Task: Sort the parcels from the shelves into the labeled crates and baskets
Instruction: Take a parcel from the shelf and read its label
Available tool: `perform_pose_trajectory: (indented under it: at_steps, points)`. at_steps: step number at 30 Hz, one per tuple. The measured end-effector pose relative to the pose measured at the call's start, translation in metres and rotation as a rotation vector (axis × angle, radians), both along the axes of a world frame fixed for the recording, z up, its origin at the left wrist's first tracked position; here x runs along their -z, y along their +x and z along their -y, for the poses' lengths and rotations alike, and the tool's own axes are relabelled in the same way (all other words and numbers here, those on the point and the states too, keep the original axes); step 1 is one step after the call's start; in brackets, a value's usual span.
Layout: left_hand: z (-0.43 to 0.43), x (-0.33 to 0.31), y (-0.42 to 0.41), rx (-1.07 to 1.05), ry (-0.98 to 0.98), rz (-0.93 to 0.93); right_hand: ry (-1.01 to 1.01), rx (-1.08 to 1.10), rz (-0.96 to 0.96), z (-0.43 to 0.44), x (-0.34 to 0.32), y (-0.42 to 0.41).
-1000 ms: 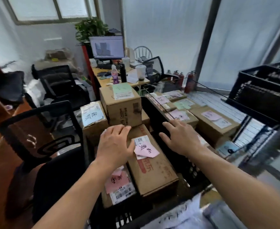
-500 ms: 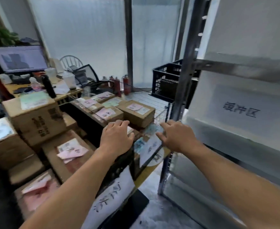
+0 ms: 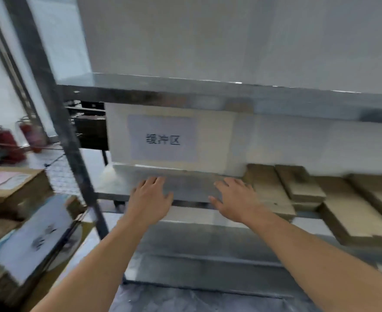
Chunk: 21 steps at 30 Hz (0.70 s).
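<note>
Hands carry nothing at this moment. The left hand (image 3: pixel 150 198) and right hand (image 3: pixel 236 199) are held palm-down over the bare front of the shelf (image 3: pixel 190 188), fingers straight and slightly spread, gripping nothing. Blur prevents telling whether the fingertips touch the metal. The parcels (image 3: pixel 352 212), flat brown cardboard, lie in overlapping stacks on that same shelf to the right, and the nearest parcel (image 3: pixel 267 192) sits just beside the right hand. A sign (image 3: pixel 163 138) hangs on the white panel behind the shelf. At the left edge stands a labelled crate (image 3: pixel 34 238), and beyond it a box (image 3: pixel 7 188) bearing a pink note, which appears already sorted. By this showing the task is under way but well short of done: some items sit in containers, several parcels remain on the shelf, and the next pick has not begun. Against the earlier frames, the view has swung right, away from the desk and the filled crates. One second ago both hands lay on a box in a crate. Half a second ago they were over the crate's edge, with the sign off to the right. They are now over the shelf and the sign is central.
</note>
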<state>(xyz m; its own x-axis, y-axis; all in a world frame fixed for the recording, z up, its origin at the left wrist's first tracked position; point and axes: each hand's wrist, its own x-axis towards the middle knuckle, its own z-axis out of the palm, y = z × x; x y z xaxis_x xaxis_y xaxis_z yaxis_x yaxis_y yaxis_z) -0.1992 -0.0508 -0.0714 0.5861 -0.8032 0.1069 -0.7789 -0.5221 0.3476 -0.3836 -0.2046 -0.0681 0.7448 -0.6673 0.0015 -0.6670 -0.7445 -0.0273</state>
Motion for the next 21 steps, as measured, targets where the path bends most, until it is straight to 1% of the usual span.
perform_pose_trajectory:
  at_steps: [5,10,17,21]
  points:
    - [0.082,0.012,-0.067,0.179,0.012,-0.091,0.097,0.241,0.005,0.049,0.017,-0.086]
    - [0.136,0.029,-0.112,0.331,0.057,-0.095,0.195,0.406,0.079,0.067,0.041,-0.135]
    - [0.206,0.049,-0.134,0.503,0.086,-0.092,0.323,0.576,0.201,0.102,0.064,-0.150]
    - [0.238,0.067,-0.126,0.546,0.109,-0.169,0.408,0.613,0.342,0.115,0.076,-0.138]
